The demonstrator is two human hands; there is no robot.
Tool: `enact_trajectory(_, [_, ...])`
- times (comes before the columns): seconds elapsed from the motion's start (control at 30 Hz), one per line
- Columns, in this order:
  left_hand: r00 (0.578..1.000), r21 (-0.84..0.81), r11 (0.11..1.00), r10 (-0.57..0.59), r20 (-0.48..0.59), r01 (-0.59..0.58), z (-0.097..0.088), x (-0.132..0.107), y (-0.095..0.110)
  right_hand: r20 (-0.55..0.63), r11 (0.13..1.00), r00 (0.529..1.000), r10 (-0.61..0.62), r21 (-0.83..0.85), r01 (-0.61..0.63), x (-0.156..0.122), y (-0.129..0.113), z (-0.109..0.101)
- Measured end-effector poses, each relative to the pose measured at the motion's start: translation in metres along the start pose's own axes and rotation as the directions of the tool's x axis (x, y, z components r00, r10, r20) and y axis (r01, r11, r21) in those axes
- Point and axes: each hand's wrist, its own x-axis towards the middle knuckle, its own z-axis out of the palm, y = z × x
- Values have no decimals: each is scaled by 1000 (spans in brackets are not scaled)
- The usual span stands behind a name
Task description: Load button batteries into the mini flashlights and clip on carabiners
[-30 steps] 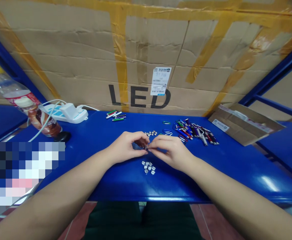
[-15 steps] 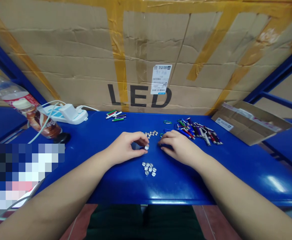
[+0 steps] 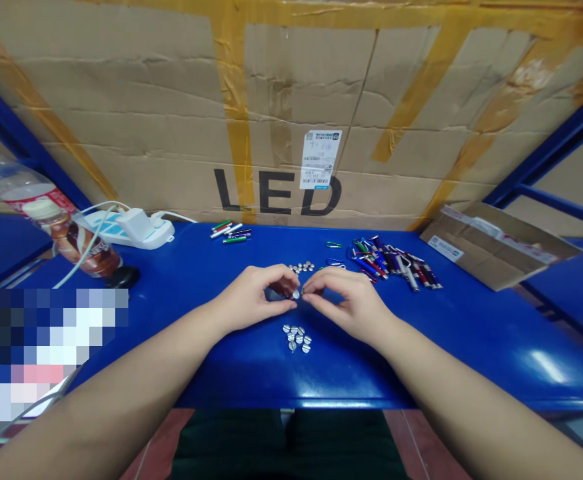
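My left hand pinches a small piece with a round whitish end; the rest of it is hidden by the fingers. Close beside that end, the thumb and fingers of my right hand are pressed together, and whatever they hold is too small to make out. Nearer to me on the blue table lie several slotted silver discs in a loose cluster. Just behind my fingertips is a group of small round metal pieces, like button cells.
Behind my right hand lies a pile of colored penlight-like tubes with carabiners. More short tubes lie at the back left, near a power strip and bottles. A cardboard box stands right; a large carton walls the back.
My right hand has moved left from beside the carabiners, bringing its fingertips up to the piece in my left hand. The left hand has stayed nearly in place.
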Motion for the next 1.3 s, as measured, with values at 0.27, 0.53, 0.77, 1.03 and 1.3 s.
enact_trajectory(0.27, [1000, -9, 1000, 14, 9, -13, 2, 0, 0, -4, 993, 995, -104, -65, 103, 1, -4, 14])
enact_trajectory(0.53, [1000, 10, 1000, 8, -13, -8, -2, 0, 1, 98, 997, 993, 72, 28, -75, -2, -5, -3])
enact_trajectory(0.77, [999, 56, 998, 37, -26, -35, -5, 2, 0, 422, 967, 878, 225, 11, -253, 1, -13, 1])
enact_trajectory(1.03, [1000, 118, 993, 14, -20, -12, -6, 2, -1, 428, 927, 852, 303, 75, -367, -1, -9, 5])
enact_trajectory(1.3, [1000, 118, 993, -5, -10, 6, -1, 1, -3, 99, 810, 896, 432, 395, -434, -3, 0, 2])
